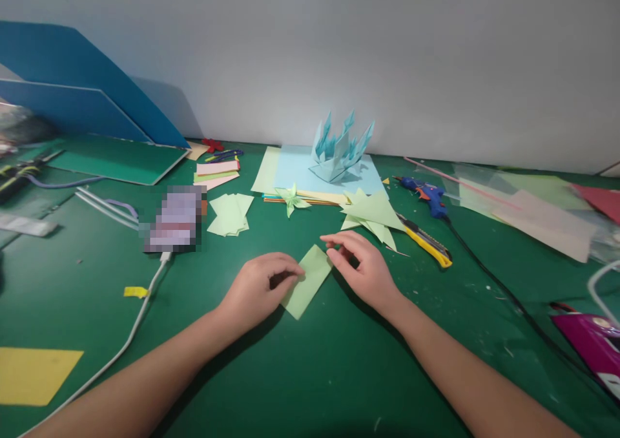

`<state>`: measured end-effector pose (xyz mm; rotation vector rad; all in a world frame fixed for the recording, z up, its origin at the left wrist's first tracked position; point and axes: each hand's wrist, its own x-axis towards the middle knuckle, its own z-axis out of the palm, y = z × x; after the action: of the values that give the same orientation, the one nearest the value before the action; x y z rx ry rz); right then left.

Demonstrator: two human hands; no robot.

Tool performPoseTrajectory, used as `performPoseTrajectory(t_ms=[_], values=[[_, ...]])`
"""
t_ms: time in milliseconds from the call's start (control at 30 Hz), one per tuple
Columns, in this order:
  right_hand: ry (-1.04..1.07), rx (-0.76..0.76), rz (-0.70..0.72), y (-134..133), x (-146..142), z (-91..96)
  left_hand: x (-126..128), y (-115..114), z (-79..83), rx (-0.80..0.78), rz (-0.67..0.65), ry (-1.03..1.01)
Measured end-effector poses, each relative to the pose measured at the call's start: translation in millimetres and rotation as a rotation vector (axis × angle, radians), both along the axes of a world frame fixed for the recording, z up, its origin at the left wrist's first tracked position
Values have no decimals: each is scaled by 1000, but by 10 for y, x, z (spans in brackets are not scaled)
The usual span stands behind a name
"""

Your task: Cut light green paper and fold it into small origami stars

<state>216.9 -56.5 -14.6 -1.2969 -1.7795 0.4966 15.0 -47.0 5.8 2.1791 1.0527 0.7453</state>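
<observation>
A light green rectangular piece of paper (310,280) lies slanted on the green table in front of me. My left hand (261,286) pinches its left edge between thumb and fingers. At its upper right corner is my right hand (361,267), thumb and forefinger apart; whether the thumb touches the paper I cannot tell. Beyond my hands sit a folded green paper flower (291,199), a pile of green folded paper pieces (372,212) and a stack of green paper pieces (230,214). A blue origami piece with pointed petals (336,154) stands on paper sheets (290,166).
To the right lie a yellow utility knife (429,244) and a blue glue gun (426,194) with a black cord. At left are a blurred phone (175,221) on a white cable (140,325), yellow paper (39,376) and a blue folder (97,102) against the wall.
</observation>
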Motion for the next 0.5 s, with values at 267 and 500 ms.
performPoseTrajectory(t_ms=[267,500], values=[[9,-12,64,-99,-40,-5,-31,2,-23,61,-5,24],[18,16,62,-137,-29,-22,-51,-3,-48,104,-18,82]])
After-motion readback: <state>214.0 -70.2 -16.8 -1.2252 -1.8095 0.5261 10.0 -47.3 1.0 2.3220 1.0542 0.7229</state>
